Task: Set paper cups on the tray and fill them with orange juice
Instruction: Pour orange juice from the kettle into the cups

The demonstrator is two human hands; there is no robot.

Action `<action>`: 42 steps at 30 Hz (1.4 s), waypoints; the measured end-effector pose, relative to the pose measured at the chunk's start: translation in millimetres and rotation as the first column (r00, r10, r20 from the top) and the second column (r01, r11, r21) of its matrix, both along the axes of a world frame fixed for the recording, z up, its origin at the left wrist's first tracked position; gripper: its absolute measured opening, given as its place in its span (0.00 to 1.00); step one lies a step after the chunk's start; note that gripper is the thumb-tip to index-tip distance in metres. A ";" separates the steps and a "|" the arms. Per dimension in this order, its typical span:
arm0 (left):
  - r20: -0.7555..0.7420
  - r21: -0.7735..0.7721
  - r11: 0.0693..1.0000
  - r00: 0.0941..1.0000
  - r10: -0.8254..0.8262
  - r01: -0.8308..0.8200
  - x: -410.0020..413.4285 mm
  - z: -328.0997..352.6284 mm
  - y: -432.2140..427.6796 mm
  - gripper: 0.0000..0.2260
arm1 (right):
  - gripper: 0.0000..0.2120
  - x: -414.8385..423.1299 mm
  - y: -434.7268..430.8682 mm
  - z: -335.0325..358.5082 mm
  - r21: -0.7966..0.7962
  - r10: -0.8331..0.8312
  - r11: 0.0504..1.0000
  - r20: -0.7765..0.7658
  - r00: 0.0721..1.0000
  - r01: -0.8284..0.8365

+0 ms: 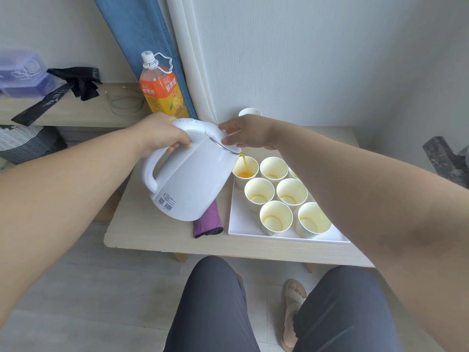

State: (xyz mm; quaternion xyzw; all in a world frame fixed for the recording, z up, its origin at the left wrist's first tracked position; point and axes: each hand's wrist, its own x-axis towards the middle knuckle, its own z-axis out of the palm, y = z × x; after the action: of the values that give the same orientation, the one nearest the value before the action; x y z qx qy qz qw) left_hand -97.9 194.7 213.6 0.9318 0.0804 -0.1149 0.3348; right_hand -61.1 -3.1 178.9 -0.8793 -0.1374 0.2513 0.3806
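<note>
Seven paper cups (276, 217) stand upright in a close cluster on the white tray (237, 224), which lies on the worktop (152, 232) at three o'clock from the kettle. We hold the white kettle (193, 179) tilted, its spout over the corner cup (245, 170) at the tray's eleven o'clock. A thin stream of orange juice (243, 160) falls into that cup, where a pool of juice already shows. The other cups hold only a yellow-orange ring at the base, and one is partly hidden behind our right forearm. Our left hand (160, 134) is curled tight round the top of the kettle's handle. Our right hand (247, 132) has its fingers nearly straight, the tips touching the lid near the spout, and it grasps nothing. A purple cloth (206, 222) lies on the worktop at the kettle's six o'clock, partly hidden by it. A capped juice bottle (162, 90) stands at the kettle's eleven o'clock. A lone cup (250, 111) sits off the tray, at twelve o'clock beyond our right hand.
</note>
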 end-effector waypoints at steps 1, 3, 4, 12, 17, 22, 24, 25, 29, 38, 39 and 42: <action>-0.001 0.000 1.000 1.000 0.000 0.000 -0.1 1.4 0.3 0.14 | 0.26 -0.4 0.0 1.6 0.000 0.003 1.000 0.003 1.000 -0.003; 0.002 -0.003 1.000 1.000 -0.001 0.001 -0.7 4.1 0.0 0.14 | 0.26 -1.2 -0.3 4.1 0.001 0.007 1.000 0.014 1.000 -0.007; 0.006 -0.004 1.000 1.000 -0.001 0.001 -0.7 5.0 0.0 0.15 | 0.26 -1.4 -0.2 5.0 0.001 0.010 1.000 0.019 1.000 -0.010; 0.027 0.018 1.000 1.000 0.004 -0.004 -0.9 11.2 2.6 0.15 | 0.26 -1.6 2.4 10.3 0.014 0.007 1.000 0.039 0.999 -0.008; 0.029 0.023 1.000 1.000 0.005 -0.006 -1.1 12.4 4.0 0.14 | 0.26 -2.1 3.7 11.9 0.022 0.004 1.000 0.035 0.999 -0.005; 0.033 0.021 1.000 0.999 0.002 -0.002 -0.6 14.6 3.6 0.15 | 0.26 0.0 3.5 12.5 0.021 0.008 1.000 0.024 1.000 -0.008; 0.036 0.015 1.000 0.999 0.001 -0.002 -0.3 15.1 3.3 0.15 | 0.26 1.2 3.8 11.9 0.027 0.002 1.000 0.015 1.000 -0.002; 0.038 0.015 1.000 0.999 0.002 -0.003 0.0 15.2 3.2 0.15 | 0.26 1.7 3.9 11.8 0.033 -0.003 0.999 0.012 1.000 0.003; 0.039 0.019 1.000 0.999 0.003 -0.004 1.1 16.3 3.6 0.15 | 0.26 2.3 4.0 11.9 0.057 -0.017 0.998 0.008 1.000 0.017; 0.041 0.020 1.000 0.999 0.004 -0.005 3.9 17.8 2.6 0.15 | 0.25 2.5 2.7 16.7 0.065 -0.015 0.998 0.017 1.000 0.014; 0.039 0.020 1.000 0.999 0.005 -0.006 4.2 18.0 2.1 0.15 | 0.25 2.7 2.5 16.5 0.065 -0.017 0.998 0.016 1.000 0.016; 0.041 0.023 1.000 0.999 0.001 -0.001 5.1 18.8 2.2 0.15 | 0.25 2.2 2.2 15.9 0.065 -0.023 0.998 0.030 0.999 0.021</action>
State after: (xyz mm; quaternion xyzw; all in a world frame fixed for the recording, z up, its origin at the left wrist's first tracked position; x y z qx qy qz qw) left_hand -92.8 196.9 232.4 0.9376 0.0753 -0.0948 0.3258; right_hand -58.9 -0.9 194.8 -0.8716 -0.1419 0.2289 0.4095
